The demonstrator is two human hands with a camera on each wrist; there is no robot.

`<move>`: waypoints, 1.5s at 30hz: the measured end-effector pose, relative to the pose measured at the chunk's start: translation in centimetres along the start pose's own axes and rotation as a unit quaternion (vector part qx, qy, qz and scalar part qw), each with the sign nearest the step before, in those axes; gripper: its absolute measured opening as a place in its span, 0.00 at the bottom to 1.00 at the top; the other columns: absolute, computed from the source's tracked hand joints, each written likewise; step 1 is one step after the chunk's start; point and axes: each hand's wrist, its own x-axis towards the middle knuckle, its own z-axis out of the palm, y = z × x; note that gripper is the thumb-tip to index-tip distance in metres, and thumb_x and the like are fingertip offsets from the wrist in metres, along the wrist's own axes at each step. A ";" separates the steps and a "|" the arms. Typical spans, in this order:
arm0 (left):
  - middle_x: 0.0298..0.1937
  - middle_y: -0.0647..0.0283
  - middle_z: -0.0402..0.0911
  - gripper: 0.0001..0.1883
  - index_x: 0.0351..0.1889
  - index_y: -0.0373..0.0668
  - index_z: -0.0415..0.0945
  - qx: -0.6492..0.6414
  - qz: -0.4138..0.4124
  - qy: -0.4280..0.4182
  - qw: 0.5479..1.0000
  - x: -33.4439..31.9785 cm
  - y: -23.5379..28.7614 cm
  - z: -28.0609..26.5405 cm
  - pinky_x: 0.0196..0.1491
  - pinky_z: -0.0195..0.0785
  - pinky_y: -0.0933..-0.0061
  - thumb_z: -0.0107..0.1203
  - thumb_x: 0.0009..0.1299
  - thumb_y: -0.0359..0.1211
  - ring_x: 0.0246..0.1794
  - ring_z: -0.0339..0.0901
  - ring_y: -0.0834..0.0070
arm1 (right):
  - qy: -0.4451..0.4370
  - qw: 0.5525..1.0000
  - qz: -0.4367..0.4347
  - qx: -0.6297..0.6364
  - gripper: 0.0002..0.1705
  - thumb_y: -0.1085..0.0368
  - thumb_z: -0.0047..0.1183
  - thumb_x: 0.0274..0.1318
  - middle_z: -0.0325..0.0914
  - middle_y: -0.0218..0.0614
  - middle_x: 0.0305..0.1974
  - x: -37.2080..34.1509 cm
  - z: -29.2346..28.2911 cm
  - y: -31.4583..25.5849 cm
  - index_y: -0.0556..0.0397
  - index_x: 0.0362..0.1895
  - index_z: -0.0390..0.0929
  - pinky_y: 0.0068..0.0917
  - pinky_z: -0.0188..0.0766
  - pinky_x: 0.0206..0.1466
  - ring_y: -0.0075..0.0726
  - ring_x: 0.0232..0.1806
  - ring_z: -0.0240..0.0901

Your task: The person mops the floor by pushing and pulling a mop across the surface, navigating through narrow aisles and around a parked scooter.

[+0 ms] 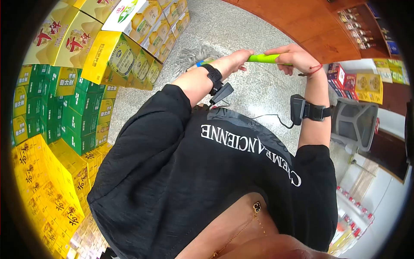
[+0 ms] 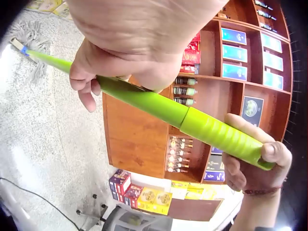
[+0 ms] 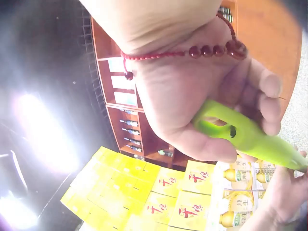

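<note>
I see stringy grey mop strands (image 1: 193, 56) and a smooth green plastic handle (image 2: 159, 108); left hand (image 1: 233, 61) and right hand (image 1: 297, 58) both hold it

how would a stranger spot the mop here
Find the wooden counter across from the stacked cartons. Between them, over the speckled floor, the left hand and right hand hold a mop. Unlike the cartons, it pairs a lime-green handle with a shaggy grey head.

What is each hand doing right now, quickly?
Left hand: closed, holding the long, bright green mop pole partway along.
Right hand: closed, holding the same pole at its end.
</note>
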 end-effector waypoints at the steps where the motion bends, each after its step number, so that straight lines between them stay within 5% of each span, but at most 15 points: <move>1: 0.28 0.65 0.59 0.21 0.41 0.51 0.66 -0.020 -0.003 0.013 1.000 1.3 0.1 -0.7 0.14 0.51 0.80 0.40 0.59 0.54 0.20 0.66 0.76 | -0.010 1.000 -0.002 -0.020 0.23 0.65 0.44 0.38 0.68 0.31 0.15 1.5 -0.7 0.0 0.54 0.45 0.73 0.18 0.60 0.16 0.23 0.13 0.63; 2: 0.28 0.65 0.59 0.21 0.41 0.51 0.66 -0.026 -0.002 0.019 0.999 2.8 0.5 -1.3 0.14 0.51 0.80 0.40 0.59 0.54 0.20 0.66 0.76 | -0.016 1.000 -0.005 -0.025 0.23 0.65 0.44 0.38 0.68 0.31 0.15 2.8 -1.6 0.0 0.54 0.45 0.73 0.18 0.60 0.16 0.23 0.13 0.63; 4: 0.40 0.60 0.63 0.22 0.46 0.42 0.64 -0.050 -0.009 0.038 0.998 4.3 1.6 -2.8 0.28 0.67 0.66 0.40 0.62 0.47 0.37 0.61 0.71 | -0.043 0.998 -0.015 -0.043 0.23 0.66 0.44 0.39 0.68 0.31 0.16 5.6 -3.1 -0.4 0.53 0.45 0.74 0.18 0.61 0.17 0.22 0.13 0.63; 5: 0.40 0.60 0.63 0.22 0.46 0.42 0.64 -0.057 -0.011 0.047 0.997 4.9 2.0 -3.4 0.28 0.67 0.66 0.40 0.62 0.47 0.37 0.61 0.71 | -0.045 0.997 -0.004 -0.059 0.22 0.67 0.43 0.39 0.68 0.31 0.16 6.7 -4.2 -0.9 0.53 0.44 0.74 0.18 0.62 0.17 0.22 0.14 0.63; 7: 0.29 0.64 0.59 0.20 0.41 0.53 0.67 -0.044 -0.008 0.052 0.998 6.8 3.7 -4.8 0.16 0.55 0.78 0.41 0.58 0.53 0.19 0.65 0.76 | -0.050 0.997 -0.001 -0.061 0.22 0.68 0.43 0.39 0.68 0.31 0.16 9.4 -6.6 -1.6 0.53 0.44 0.74 0.18 0.62 0.17 0.22 0.14 0.64; 12: 0.31 0.64 0.62 0.20 0.43 0.57 0.67 0.012 -0.025 -0.008 1.000 12.4 8.6 -9.0 0.17 0.56 0.77 0.39 0.59 0.55 0.18 0.67 0.76 | 0.013 0.993 0.020 -0.113 0.19 0.71 0.45 0.39 0.69 0.31 0.16 15.3 -13.2 -5.2 0.53 0.41 0.76 0.17 0.60 0.16 0.22 0.14 0.63; 20: 0.40 0.62 0.65 0.27 0.53 0.59 0.62 0.085 -0.073 -0.090 0.990 19.9 15.5 -14.2 0.28 0.60 0.68 0.31 0.61 0.59 0.24 0.73 0.72 | -0.008 0.975 -0.006 -0.220 0.18 0.69 0.51 0.38 0.72 0.30 0.18 23.0 -21.3 -9.4 0.53 0.40 0.77 0.16 0.58 0.16 0.17 0.13 0.59; 24: 0.28 0.63 0.64 0.23 0.47 0.53 0.63 0.067 -0.068 -0.049 0.994 20.0 18.6 -16.0 0.15 0.53 0.75 0.35 0.61 0.55 0.17 0.71 0.72 | -0.097 0.973 -0.033 -0.205 0.17 0.72 0.50 0.39 0.71 0.29 0.17 26.8 -24.7 -11.7 0.56 0.40 0.76 0.15 0.58 0.16 0.17 0.13 0.60; 38: 0.19 0.64 0.64 0.21 0.40 0.49 0.64 -0.107 -0.087 0.175 0.975 22.2 22.9 -27.7 0.14 0.59 0.76 0.32 0.60 0.53 0.15 0.72 0.73 | -0.324 0.864 -0.169 -0.348 0.19 0.69 0.49 0.39 0.71 0.30 0.18 47.6 -27.6 -23.9 0.58 0.41 0.75 0.13 0.59 0.18 0.16 0.15 0.62; 45: 0.30 0.59 0.67 0.26 0.47 0.46 0.61 -0.247 -0.085 0.289 0.921 19.1 19.9 -30.6 0.15 0.59 0.73 0.31 0.62 0.54 0.17 0.73 0.72 | -0.420 0.790 -0.236 -0.379 0.16 0.66 0.48 0.43 0.68 0.26 0.17 50.3 -21.7 -29.9 0.55 0.39 0.76 0.13 0.53 0.16 0.15 0.14 0.57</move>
